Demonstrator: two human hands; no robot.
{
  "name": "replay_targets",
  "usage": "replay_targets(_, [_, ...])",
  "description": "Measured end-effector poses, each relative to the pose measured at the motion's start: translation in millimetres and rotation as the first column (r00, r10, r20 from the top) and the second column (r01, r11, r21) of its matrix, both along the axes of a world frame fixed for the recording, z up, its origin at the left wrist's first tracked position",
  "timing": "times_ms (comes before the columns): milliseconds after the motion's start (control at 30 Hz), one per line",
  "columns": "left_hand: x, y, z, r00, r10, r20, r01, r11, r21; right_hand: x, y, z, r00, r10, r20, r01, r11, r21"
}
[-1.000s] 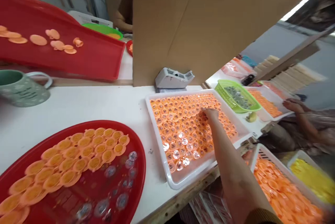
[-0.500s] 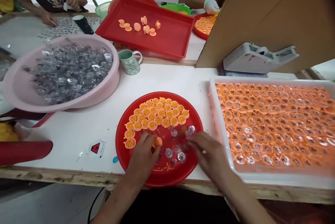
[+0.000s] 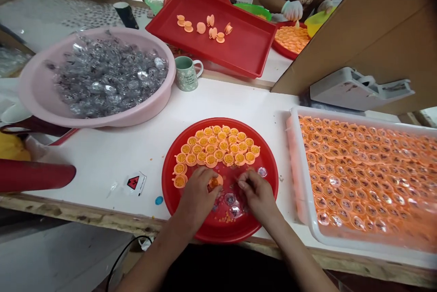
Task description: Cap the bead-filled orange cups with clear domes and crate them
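The white tabletop (image 3: 136, 146) has a rough wooden front edge. On it, near the edge, lies a round red plastic tray (image 3: 239, 233). Both hands are over this tray, apart from each other. The left hand (image 3: 198, 194) has its fingers closed around a small orange plastic cup with saucer (image 3: 214, 183). The right hand (image 3: 257, 192) has its fingers curled; whether they clamp a part cannot be told. Between and below the hands lie small yellow-orange bits (image 3: 227, 218) and clear round pieces (image 3: 230, 199). Behind the hands, filled orange cups (image 3: 210, 160) stand in close rows across the tray's far half.

Right: a white rectangular plastic tray (image 3: 302, 192), bearing rows of orange cups under clear round tops. Left, farther back: a pale pink plastic tub (image 3: 146, 117) of clear-wrapped pieces. Beside it: a pale green patterned mug (image 3: 187, 80). Behind the mug: a tilted rectangular red tray (image 3: 239, 55) with loose orange cups. Far right: a brown cardboard panel (image 3: 375, 23); beyond it, a co-worker's gloved hand (image 3: 292, 11)
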State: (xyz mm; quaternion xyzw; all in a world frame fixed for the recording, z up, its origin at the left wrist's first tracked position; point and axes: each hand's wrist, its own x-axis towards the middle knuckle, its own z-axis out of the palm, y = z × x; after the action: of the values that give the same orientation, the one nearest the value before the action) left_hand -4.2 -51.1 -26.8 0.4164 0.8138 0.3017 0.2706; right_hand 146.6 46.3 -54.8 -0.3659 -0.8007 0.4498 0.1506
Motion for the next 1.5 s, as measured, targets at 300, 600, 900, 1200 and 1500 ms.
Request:
replay_targets(300, [-16.8,-1.6,-0.7,0.998,-0.063,-0.010,0.064,0.995,0.079,9.3,0.4,-0.2,0.910,-0.365,-0.196,0.107,0.664,-0.740])
replay_targets(600, [-10.9,-18.5,15.1,0.969,-0.211,0.125,0.223,0.971,-0.087,16.0,5.6,-0.4,0.952,-0.300,-0.067,0.215,0.807,-0.550])
replay_targets(900, [20.1,-14.6,4.6,0.944,-0.312,0.108,0.318,0.947,-0.041,30.7,12.3,10.4,0.930,-0.363,-0.058,0.300,0.841,-0.451])
replay_targets(1200, [-12.8,-14.8,15.6,0.996,-0.054,0.073,0.055,0.998,-0.014,21.6,6.8,9.6,0.994,-0.111,-0.017,0.109,0.988,-0.113])
replay_targets(1500, [-15.0,-32.2,16.4,0.995,-0.046,0.083,0.053,0.996,-0.073,24.3,-0.8,10.7,0.914,0.392,0.104,-0.405,0.890,0.210])
